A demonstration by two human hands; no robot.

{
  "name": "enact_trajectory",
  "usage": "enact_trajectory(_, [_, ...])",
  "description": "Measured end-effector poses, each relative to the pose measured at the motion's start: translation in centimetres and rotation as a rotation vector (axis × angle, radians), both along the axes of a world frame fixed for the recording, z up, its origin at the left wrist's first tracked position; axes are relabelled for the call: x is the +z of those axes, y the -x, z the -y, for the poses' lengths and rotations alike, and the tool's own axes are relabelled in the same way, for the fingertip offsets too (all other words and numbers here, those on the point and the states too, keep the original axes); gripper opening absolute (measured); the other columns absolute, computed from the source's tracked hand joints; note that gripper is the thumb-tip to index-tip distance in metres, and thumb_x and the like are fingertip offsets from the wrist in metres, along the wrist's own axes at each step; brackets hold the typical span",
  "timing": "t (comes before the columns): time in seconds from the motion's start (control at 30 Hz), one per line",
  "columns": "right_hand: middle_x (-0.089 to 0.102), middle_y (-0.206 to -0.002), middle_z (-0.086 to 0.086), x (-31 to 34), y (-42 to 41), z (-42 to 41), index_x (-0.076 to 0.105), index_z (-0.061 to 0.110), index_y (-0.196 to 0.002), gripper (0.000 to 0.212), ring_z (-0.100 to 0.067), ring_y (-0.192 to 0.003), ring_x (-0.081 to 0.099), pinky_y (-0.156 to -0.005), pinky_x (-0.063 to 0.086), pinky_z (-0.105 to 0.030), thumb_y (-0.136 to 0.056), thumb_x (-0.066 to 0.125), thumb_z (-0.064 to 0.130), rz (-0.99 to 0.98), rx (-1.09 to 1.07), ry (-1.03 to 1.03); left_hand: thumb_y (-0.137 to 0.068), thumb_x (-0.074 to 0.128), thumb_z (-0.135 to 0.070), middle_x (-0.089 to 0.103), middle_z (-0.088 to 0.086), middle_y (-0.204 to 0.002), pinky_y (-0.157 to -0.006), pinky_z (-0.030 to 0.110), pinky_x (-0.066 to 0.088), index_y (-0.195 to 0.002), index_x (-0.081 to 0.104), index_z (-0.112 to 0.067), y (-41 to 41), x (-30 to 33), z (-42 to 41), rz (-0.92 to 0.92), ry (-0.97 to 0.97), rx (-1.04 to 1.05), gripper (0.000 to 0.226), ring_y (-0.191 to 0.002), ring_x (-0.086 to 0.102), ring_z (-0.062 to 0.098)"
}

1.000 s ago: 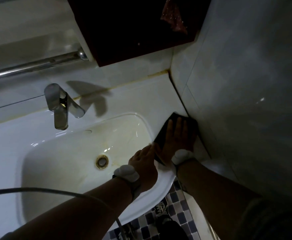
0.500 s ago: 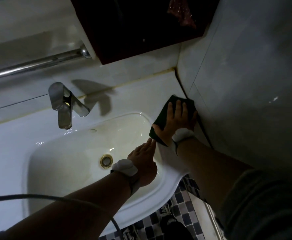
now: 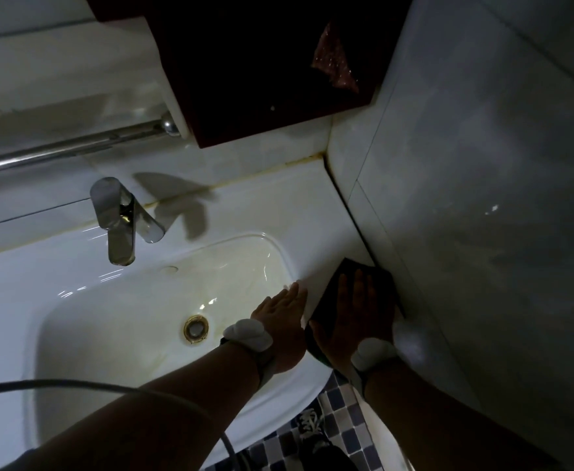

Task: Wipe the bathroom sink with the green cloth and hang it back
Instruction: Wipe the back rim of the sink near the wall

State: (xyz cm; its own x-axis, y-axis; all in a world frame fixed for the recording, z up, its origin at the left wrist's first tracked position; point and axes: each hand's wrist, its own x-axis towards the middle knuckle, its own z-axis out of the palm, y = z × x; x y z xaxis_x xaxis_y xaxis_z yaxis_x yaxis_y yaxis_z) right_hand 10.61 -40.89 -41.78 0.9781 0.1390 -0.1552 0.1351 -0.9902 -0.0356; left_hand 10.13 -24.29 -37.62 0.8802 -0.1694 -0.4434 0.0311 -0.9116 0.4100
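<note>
White ceramic sink, two hands at its right rim.

Right hand lies flat with fingers spread, pressing the dark green cloth on the sink ledge, just beside the tiled wall. Left hand rests open on the basin edge, fingers straight, holding nothing. Chrome faucet stands behind the basin, the drain near the left wrist.

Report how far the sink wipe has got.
Underway. The right hand presses the green cloth flat on the sink ledge by the side wall; the left hand rests open on the rim. What is already clean cannot be told. Hanging the cloth back remains.
</note>
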Motion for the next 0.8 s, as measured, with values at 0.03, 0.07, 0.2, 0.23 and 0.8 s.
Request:
enact_trajectory(0.03, [0.026,-0.156,-0.022,0.0,-0.3,-0.1,0.026,0.009,-0.152,0.101,-0.045,-0.141,0.027,-0.109,0.021,-0.064,-0.078,0.031,0.078,-0.005,-0.001,0.006,-0.097,0.041,-0.037,-0.003,-0.012,-0.164,-0.122,0.030,0.001,-0.156,-0.001,-0.030,-0.1,0.0,-0.1,0.007,-0.007,-0.001,0.073,-0.151,-0.001,0.009])
enact_trajectory(0.07, [0.026,-0.156,-0.022,0.1,-0.5,-0.1,0.025,0.009,-0.152,0.102,-0.044,-0.141,0.026,-0.110,0.021,-0.064,-0.078,0.031,0.079,-0.004,0.000,0.009,-0.097,0.041,-0.038,-0.003,-0.011,-0.164,-0.123,0.030,0.002,-0.156,-0.001,-0.030,-0.1,0.1,-0.1,0.016,-0.014,-0.005,0.072,-0.151,-0.001,0.009])
enact_trajectory(0.2, [0.018,-0.159,-0.020,0.3,-3.3,-1.7,0.016,0.010,-0.154,0.103,-0.042,-0.145,0.017,-0.112,0.018,-0.062,-0.079,0.026,0.079,-0.001,-0.007,-0.032,-0.099,0.037,-0.034,-0.002,-0.013,-0.164,-0.123,0.029,0.001,-0.156,0.002,-0.031,-1.4,0.3,-0.9,0.051,0.001,0.052,0.067,-0.151,0.000,0.009])
enact_trajectory(0.23, [0.018,-0.159,-0.020,0.4,-4.0,-1.8,0.016,0.009,-0.154,0.103,-0.042,-0.145,0.017,-0.112,0.018,-0.062,-0.079,0.026,0.079,0.012,-0.007,-0.047,-0.099,0.037,-0.031,-0.001,-0.013,-0.164,-0.123,0.028,0.001,-0.156,0.003,-0.031,-1.6,0.3,-0.9,0.058,-0.005,0.054,0.067,-0.151,0.001,0.009])
enact_trajectory(0.8, [0.013,-0.161,-0.017,-1.0,-20.5,-9.2,0.016,0.012,-0.154,0.097,-0.040,-0.146,0.010,-0.114,0.012,-0.063,-0.079,0.034,0.071,0.078,0.038,-0.071,-0.094,0.044,-0.030,0.017,-0.011,-0.163,-0.120,0.031,0.008,-0.156,0.014,-0.032,-8.7,0.7,-6.1,0.160,-0.106,0.131,0.068,-0.150,0.013,0.015])
